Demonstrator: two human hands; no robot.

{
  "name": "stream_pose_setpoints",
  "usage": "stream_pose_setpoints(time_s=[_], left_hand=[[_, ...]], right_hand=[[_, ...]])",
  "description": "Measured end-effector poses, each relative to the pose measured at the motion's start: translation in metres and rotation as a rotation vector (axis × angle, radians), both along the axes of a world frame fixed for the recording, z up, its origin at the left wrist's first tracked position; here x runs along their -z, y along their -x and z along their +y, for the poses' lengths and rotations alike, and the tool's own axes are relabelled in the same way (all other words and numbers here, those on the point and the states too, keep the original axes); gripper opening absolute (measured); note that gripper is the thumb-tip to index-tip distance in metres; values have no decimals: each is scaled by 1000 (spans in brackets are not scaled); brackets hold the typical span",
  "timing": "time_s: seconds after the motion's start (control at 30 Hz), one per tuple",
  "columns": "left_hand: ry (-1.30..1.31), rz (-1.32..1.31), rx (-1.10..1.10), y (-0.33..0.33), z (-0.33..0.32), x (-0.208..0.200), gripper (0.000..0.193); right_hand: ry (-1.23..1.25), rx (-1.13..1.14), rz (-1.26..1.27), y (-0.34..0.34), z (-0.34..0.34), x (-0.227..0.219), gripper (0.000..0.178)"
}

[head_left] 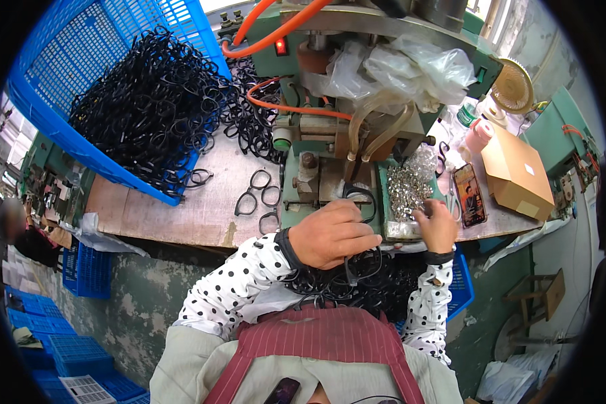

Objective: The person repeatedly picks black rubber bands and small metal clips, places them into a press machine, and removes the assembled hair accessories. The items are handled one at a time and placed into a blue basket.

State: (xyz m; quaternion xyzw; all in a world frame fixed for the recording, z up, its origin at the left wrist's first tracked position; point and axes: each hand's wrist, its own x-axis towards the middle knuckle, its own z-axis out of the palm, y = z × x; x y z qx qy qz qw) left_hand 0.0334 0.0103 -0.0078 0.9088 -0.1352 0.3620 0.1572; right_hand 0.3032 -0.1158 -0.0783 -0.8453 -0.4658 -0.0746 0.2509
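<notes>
The left hand (331, 232) is closed around a black eyeglass frame (363, 259), held just in front of the green press machine (330, 128). The right hand (436, 225) has its fingertips pinched in the tray of small metal parts (405, 190); whether a part is gripped cannot be seen. Risk: the frame hangs below the left grip above a heap of frames (377, 286) and may snag. A loose pinch may drop a part.

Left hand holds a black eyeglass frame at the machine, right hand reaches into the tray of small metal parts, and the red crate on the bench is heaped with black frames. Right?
Not quite: the head view shows the crate is blue, not red. The left hand, black eyeglass frame, right hand and tray of small metal parts are as stated.
</notes>
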Motion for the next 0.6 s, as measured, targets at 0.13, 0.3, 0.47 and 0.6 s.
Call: stream_pose_setpoints(time_s=[0.13, 0.3, 0.47, 0.6], left_hand=[[-4, 33, 10, 0, -3, 4, 49], [24, -35, -332, 42, -29, 3, 51], [519, 698, -1096, 132, -83, 93, 39], [981, 863, -870, 115, -93, 170, 63]], right_hand=[[-185, -53, 37, 0, 23, 24, 13], [-468, -115, 196, -2, 27, 28, 7], [-462, -57, 273, 5, 29, 18, 9], [-493, -11, 162, 4, 29, 24, 11]])
